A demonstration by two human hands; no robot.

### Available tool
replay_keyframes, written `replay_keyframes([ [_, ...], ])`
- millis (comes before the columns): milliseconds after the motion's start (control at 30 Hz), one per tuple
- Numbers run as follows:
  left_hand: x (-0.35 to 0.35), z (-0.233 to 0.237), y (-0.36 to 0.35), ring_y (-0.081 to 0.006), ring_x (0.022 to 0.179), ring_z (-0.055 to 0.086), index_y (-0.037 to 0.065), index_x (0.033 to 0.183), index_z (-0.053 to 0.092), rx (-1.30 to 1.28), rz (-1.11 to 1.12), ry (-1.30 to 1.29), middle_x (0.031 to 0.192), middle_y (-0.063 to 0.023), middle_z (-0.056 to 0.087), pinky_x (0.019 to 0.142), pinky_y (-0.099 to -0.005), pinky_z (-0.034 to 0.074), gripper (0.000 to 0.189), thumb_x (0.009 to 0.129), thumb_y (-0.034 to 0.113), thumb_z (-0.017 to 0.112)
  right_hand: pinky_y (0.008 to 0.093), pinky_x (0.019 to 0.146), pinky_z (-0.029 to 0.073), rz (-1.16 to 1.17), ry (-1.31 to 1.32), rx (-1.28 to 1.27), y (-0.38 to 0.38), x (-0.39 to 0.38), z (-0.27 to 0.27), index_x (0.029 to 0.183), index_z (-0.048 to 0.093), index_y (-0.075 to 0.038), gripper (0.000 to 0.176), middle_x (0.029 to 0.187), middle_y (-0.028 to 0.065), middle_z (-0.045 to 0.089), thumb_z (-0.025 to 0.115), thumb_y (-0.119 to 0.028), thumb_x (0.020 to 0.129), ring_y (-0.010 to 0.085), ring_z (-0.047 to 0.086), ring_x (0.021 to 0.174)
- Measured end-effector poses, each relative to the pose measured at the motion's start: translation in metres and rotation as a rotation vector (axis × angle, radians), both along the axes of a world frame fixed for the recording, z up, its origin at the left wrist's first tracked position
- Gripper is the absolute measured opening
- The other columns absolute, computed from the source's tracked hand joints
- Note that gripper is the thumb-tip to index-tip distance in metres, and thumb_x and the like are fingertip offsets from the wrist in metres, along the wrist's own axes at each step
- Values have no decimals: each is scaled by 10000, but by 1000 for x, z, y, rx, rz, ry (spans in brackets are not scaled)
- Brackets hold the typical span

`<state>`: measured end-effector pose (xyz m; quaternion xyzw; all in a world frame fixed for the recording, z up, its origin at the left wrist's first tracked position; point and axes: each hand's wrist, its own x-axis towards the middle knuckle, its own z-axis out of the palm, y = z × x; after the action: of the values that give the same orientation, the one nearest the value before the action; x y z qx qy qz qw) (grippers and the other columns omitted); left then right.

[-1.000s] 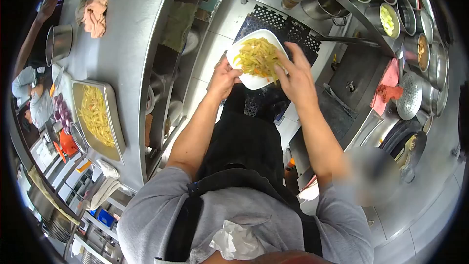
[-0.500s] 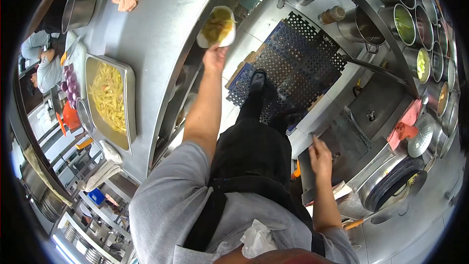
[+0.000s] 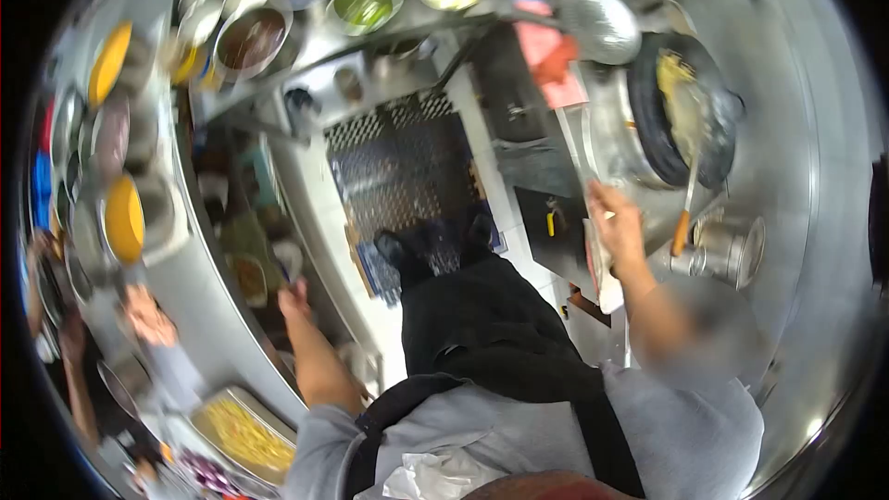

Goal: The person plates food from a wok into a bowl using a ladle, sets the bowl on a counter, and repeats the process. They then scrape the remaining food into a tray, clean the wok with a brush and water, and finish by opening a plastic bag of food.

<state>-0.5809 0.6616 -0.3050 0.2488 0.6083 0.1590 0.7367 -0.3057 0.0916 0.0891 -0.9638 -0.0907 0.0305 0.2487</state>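
My left hand is closed, reaching over the shelf under the left counter. A blurred whitish thing shows just beyond its fingers. Beside it on the shelf is a pale container with brownish food. My right hand is at the stove, fingers curled and a small pale tip showing between them; I cannot tell what it holds. Just past that hand sits a black wok with yellow food, and a ladle with a wooden handle leans in it.
A perforated metal skimmer and a pink cloth lie by the stove. Several food pots, one with green contents, line the far rack. Black rubber mats cover the floor. A tray of yellow strips and another person's hand are at left.
The view has swung round, bringing the stove and wok to the right. My left hand had a white dish of food; that dish no longer shows clearly. My right hand has gone from loosely spread to curled.
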Motion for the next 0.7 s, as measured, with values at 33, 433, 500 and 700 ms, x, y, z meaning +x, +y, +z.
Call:
replay_keyframes([
  [33,33,50,-38,-306,770,633,-62,1040,537,74,-160,199,943,-176,598,643,-375,596,242,867,96,478,376,822,480,-149,-89,-7,-32,5,19,1125,611,-22,302,1047,163,641,593,-82,830,338,618,931],
  [433,436,256,-353,-206,828,636,-23,1108,546,1035,-1275,-359,883,-121,651,674,-323,515,401,810,228,639,470,704,477,-814,24,34,-226,-10,5,1366,381,-17,663,818,223,628,609,-123,752,392,611,757],
  [500,487,287,-389,-318,888,635,-71,1145,523,1319,-1468,-354,961,-206,653,806,-375,487,526,777,278,666,441,675,474,-902,67,355,-235,-31,12,1349,435,-65,597,754,203,617,582,-136,775,362,608,686],
  [700,583,283,-450,-356,1046,592,-105,1133,555,1511,-1748,-13,1096,-288,603,904,-392,454,717,698,448,693,309,503,448,-872,233,431,-213,-145,89,1347,456,-60,561,622,72,556,593,-69,804,151,512,494],
])
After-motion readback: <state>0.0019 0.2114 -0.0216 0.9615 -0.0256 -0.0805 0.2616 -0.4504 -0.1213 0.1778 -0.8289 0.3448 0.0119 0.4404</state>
